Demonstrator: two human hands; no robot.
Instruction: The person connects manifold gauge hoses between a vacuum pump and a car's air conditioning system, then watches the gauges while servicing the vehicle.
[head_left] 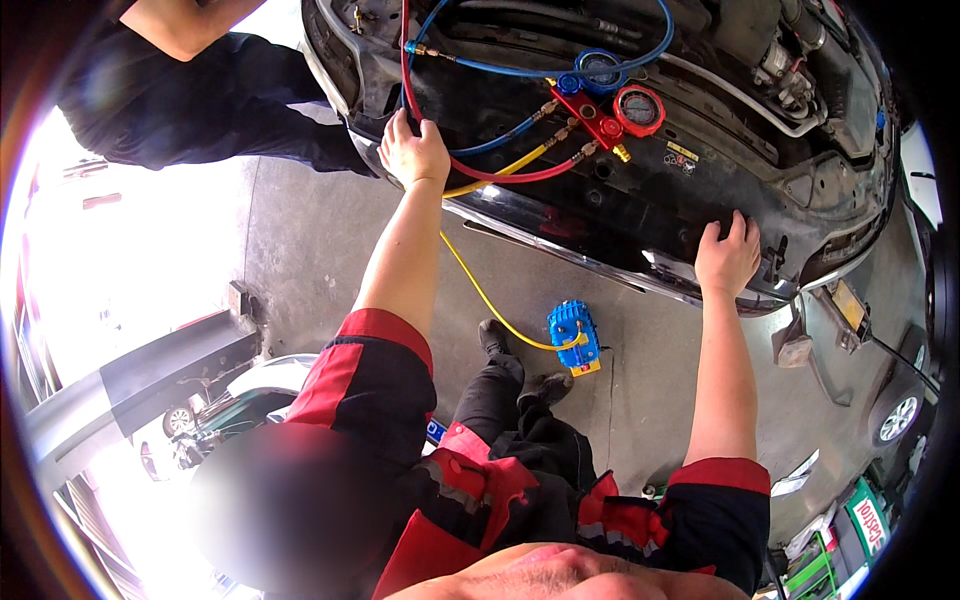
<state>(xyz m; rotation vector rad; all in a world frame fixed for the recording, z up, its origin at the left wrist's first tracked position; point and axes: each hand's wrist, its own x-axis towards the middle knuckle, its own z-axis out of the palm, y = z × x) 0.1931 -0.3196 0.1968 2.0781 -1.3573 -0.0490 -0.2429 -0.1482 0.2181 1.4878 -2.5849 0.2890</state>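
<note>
My left hand (pixel 414 152) is curled at the red hose (pixel 513 176) near the left front of the open engine bay, partly hiding it. My right hand (pixel 727 258) rests with fingers apart on the black front panel (pixel 650 210). Between and above my hands lies a manifold with a blue gauge (pixel 600 68) and a red gauge (pixel 639 110). A yellow hose (pixel 478 290) hangs over the car's front edge and runs down to a blue pump (pixel 570 330) on the floor, beside my feet.
Another person in dark trousers (pixel 210 95) stands at the car's left, arm bent. A grey metal lift arm (pixel 795 345) is under the right front. A wheel (pixel 897 420), a green-and-white container (pixel 862 515) and another vehicle (pixel 180 420) are around me on the floor (pixel 300 240).
</note>
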